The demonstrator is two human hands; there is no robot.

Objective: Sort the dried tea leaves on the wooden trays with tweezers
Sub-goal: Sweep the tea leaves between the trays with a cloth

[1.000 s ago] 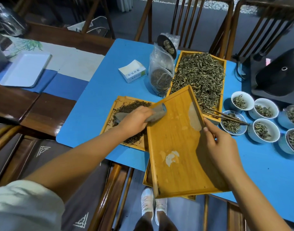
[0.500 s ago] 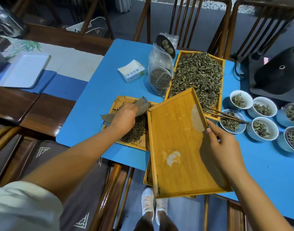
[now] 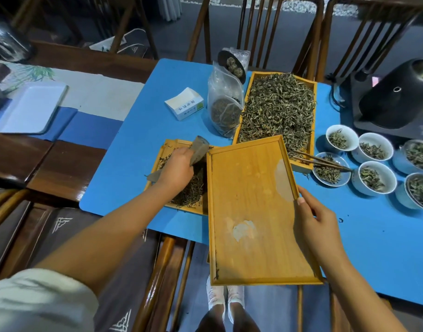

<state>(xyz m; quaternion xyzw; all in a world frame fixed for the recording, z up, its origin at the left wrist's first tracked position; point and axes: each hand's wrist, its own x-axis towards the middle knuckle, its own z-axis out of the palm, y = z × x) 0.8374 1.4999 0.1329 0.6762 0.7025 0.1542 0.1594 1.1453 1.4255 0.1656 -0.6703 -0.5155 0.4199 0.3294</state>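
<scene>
Fingers of the right hand (image 3: 314, 226) are gripping the right rim of the empty rectangular bamboo tray (image 3: 251, 212), now tipped less steeply than a second ago. At ten o'clock, the left hand (image 3: 175, 167) is clutching a grey-brown curved scoop (image 3: 199, 150), drawn back over the small bamboo tray of dark tea (image 3: 188, 188). Thin wooden tweezers (image 3: 323, 161) are resting at two o'clock, beside the large tray of pale dried leaves (image 3: 277, 109).

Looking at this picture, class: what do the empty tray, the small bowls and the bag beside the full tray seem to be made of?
Empty tray: probably bamboo or light wood, with fine straight grain and a smooth yellow finish worn pale in patches.
Small bowls: probably glazed porcelain; white, glossy, thin-rimmed.
Bag: clear plastic film; crinkled, shiny, with the dark tea showing through.
</scene>
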